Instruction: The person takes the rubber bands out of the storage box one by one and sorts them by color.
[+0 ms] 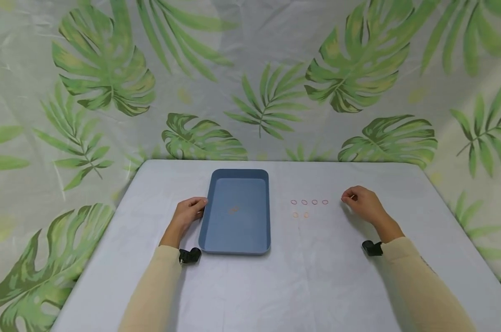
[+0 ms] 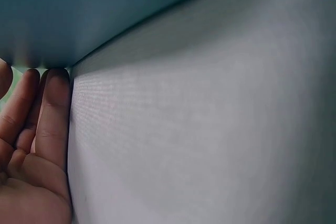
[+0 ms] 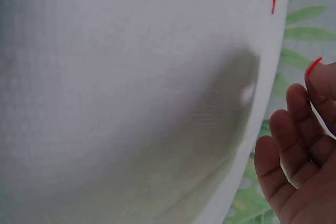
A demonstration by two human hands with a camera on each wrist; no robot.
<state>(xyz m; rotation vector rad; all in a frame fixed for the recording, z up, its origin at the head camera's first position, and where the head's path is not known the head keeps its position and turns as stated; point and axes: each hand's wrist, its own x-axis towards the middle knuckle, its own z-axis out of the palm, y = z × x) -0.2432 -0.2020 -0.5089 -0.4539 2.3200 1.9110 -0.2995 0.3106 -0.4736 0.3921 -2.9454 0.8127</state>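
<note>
My left hand rests at the left side of a blue tray; in the left wrist view its fairly straight fingers touch the tray's outer wall. Right of the tray, my right hand pinches a small red rubber band between thumb and index finger, above the table, with the other fingers loosely bent. Several red rubber bands lie in a row between that hand and the tray. Below them lie two orange rubber bands. Inside the tray is a small orange-brown heap, probably rubber bands.
A white cloth covers the table. Behind it hangs a pale curtain with green leaf prints. A small black camera sits on each wrist, the left one close to the tray's near left corner.
</note>
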